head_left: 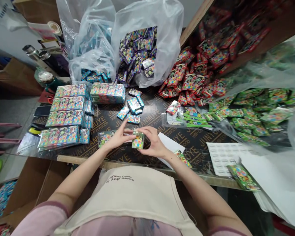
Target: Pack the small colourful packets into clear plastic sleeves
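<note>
My right hand (152,142) grips a small green printed box (138,141) by its right side, fingers at the top and thumb at the bottom. On the box's left edge, my left hand (119,136) pinches with thumb and fingers, its index finger pointing away. Beneath my left hand lies a clear-wrapped printed pack (105,137), partly covered. Several small blue boxes (134,105) sit loosely just beyond my hands. A white paper sheet (170,144) lies by my right wrist, with a green packet (183,158) on its edge.
Stacked wrapped packs (66,111) stand at left. Behind are plastic bags with blue boxes (94,76) and purple boxes (137,49). Red boxes (196,77) are heaped back right, green packets (255,111) at right. A label sheet (222,159) lies near the table's front edge (211,180).
</note>
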`<move>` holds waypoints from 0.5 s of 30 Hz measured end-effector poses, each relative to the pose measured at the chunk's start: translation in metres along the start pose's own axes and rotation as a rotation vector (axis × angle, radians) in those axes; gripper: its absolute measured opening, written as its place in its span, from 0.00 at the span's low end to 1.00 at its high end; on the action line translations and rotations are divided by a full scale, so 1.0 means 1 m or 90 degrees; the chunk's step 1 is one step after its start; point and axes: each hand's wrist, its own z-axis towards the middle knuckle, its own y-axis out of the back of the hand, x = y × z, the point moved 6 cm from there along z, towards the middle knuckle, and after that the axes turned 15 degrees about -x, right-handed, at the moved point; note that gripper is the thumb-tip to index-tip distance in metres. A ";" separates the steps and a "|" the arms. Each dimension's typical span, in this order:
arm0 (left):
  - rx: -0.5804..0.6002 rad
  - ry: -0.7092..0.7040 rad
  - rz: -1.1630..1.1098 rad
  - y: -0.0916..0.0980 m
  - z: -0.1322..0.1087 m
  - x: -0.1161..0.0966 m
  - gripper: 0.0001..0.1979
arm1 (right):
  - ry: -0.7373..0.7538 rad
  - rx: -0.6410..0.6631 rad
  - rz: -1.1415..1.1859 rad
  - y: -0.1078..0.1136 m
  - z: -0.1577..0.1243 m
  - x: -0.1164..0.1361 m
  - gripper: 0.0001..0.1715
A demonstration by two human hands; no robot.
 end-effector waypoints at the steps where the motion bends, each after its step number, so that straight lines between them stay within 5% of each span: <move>1: -0.024 -0.071 0.118 0.007 0.000 0.002 0.50 | -0.026 -0.023 -0.051 0.000 -0.002 -0.008 0.40; 4: -0.019 -0.229 0.448 0.015 -0.004 0.014 0.57 | -0.078 -0.057 -0.165 -0.004 -0.011 -0.031 0.40; 6: 0.005 -0.273 0.526 0.016 -0.006 0.022 0.58 | -0.085 -0.044 -0.176 -0.011 -0.017 -0.039 0.41; 11: 0.000 -0.304 0.449 0.024 -0.011 0.016 0.61 | -0.125 0.045 0.005 -0.025 -0.020 -0.032 0.44; 15: 0.040 -0.276 0.360 0.030 -0.014 0.003 0.59 | -0.184 0.023 0.109 -0.017 -0.013 -0.023 0.45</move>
